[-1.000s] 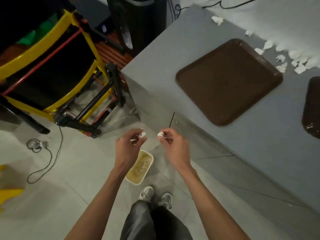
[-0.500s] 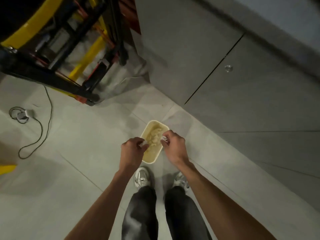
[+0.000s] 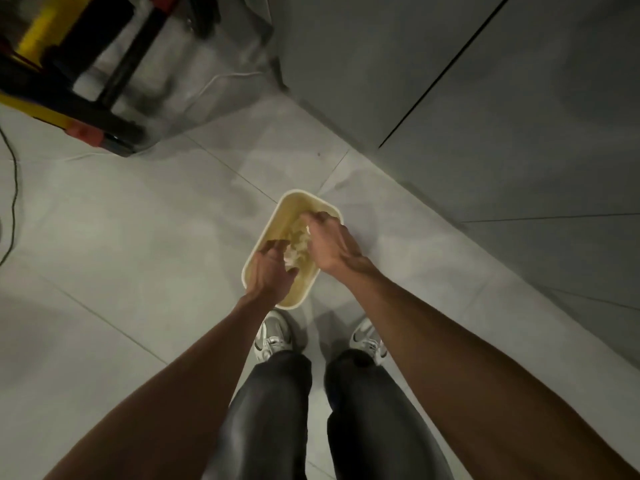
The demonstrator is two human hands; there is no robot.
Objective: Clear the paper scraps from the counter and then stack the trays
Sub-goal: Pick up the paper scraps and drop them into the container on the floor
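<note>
Bin (image 3: 265, 233): smooth cream plastic is seen, matt on the rim and walls.
Paper scraps (image 3: 299, 242): white paper is seen crumpled, matt and rough-edged.
Floor (image 3: 138, 237): pale grey tiles are laid smooth, with a faint sheen and thin joints.
Cabinet fronts (image 3: 485, 116): flat grey panels are finished smooth and matt.
Trousers (image 3: 273, 410): dark cloth is shown with a slight gloss along the folds.
Shoes (image 3: 272, 336): grey and white uppers are marked by shiny panels.
Frame (image 3: 45, 109): yellow and black bars are blurred; the finish cannot be told.
</note>
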